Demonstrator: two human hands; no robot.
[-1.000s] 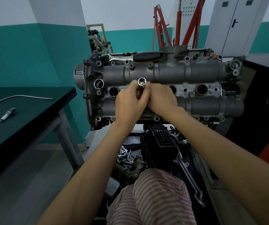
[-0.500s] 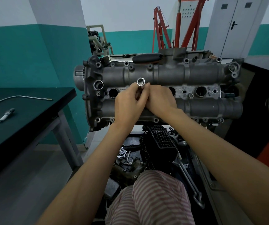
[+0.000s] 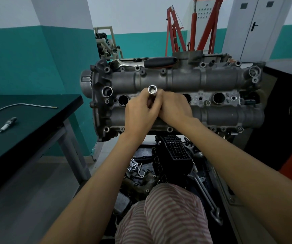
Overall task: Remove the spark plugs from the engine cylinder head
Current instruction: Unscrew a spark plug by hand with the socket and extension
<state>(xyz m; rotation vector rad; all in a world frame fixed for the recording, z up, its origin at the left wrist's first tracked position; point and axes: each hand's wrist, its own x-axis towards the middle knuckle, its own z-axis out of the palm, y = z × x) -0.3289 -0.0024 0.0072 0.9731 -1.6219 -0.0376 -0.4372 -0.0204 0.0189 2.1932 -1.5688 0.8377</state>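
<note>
Both forearms are bare, and the knee (image 3: 164,213) wears loose trousers striped pink and white.

Single head-worn wide-angle view, looking forward and down from the person's own eye line. Cylinder head (image 3: 176,95) sits centre frame, at arm's reach, facing the camera. Both forearms run up from the bottom edge. Tabletop (image 3: 36,124) at left, walls behind; edges bow from lens distortion. No second view.
</note>
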